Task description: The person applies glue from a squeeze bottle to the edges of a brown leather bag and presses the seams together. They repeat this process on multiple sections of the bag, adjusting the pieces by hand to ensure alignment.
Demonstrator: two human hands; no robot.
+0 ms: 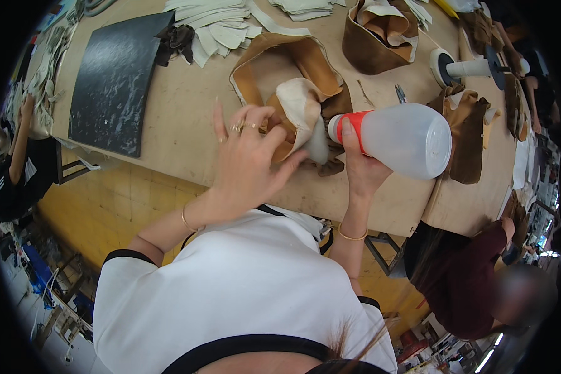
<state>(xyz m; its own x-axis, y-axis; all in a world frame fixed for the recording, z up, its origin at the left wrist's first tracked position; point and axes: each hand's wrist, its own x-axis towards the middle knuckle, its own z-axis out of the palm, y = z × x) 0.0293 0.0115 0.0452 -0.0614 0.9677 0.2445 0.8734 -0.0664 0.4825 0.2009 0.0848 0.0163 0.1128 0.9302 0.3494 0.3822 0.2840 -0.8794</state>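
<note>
My right hand (361, 165) is wrapped round a translucent plastic bottle (408, 140) with a red band. The bottle lies tilted on its side, its neck and a pale tip pointing left at a brown leather piece with a cream lining (296, 103). Beside that lining is my left hand (249, 153), fingers apart and little finger raised. Its thumb and forefinger are at the edge of the leather, with a gap between them; whether they touch it is unclear. The leather forms a loop (265, 50) standing on the wooden table (174, 118).
A dark glossy board (112, 81) lies at left, near stacked pale strips (215, 28). Another brown leather loop (377, 47) stands at the back. On the right are small snips (401, 93), a white spool (470, 67) and folded leather (470, 137). A person in maroon (464, 287) is at lower right.
</note>
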